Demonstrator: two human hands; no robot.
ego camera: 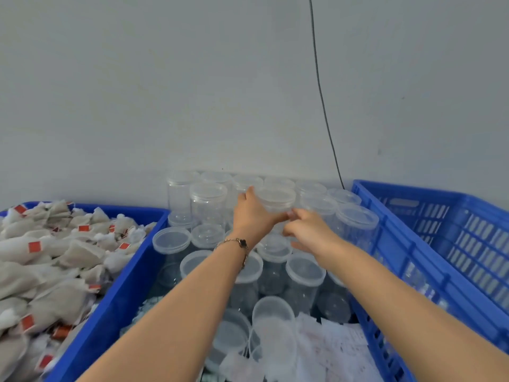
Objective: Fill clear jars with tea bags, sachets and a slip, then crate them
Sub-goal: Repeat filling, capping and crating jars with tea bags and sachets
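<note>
Both arms outstretched — left hand (252,216) grip clamped on jar (275,201); right hand (308,230) grip unclear.

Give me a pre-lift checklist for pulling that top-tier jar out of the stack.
1. Left hand on the lidded jar: ok, it wraps the jar's left side.
2. Right hand grip: cannot tell, its fingers are blurred at the jar's base.
3. Jar's lid seated: ok.
4. Neighbouring jars upright: ok.
5. Tea bags in the left bin: ok.
6. Blue crate on the right has room: cannot tell, only part shows.
</note>
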